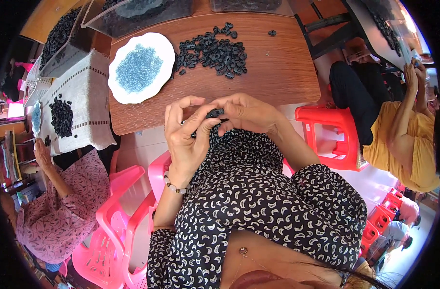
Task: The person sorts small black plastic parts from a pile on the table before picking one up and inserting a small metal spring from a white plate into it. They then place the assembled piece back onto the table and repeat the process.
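Observation:
Close to my body, just off the near edge of the brown table (268, 91), both hands meet at a small black plastic part (215, 113). My left hand (185, 127) pinches it between thumb and forefinger, and another dark piece (194, 135) shows lower against its fingers. From the other side, my right hand (251, 113) closes its fingertips on the same part. Beyond the hands lies a loose heap of similar black parts (222, 55). To its left stands a white scalloped plate (168, 50) holding a spread of tiny blue-grey translucent pieces (139, 67).
Clear bins (133, 21) stand along the far edge. One lone black part (272, 33) lies at the right. A person in pink (66, 202) works at a cloth-covered table (92, 91) on the left; another in yellow (398, 144) sits right. Pink chair (116, 226) and red stool (325, 115) flank me.

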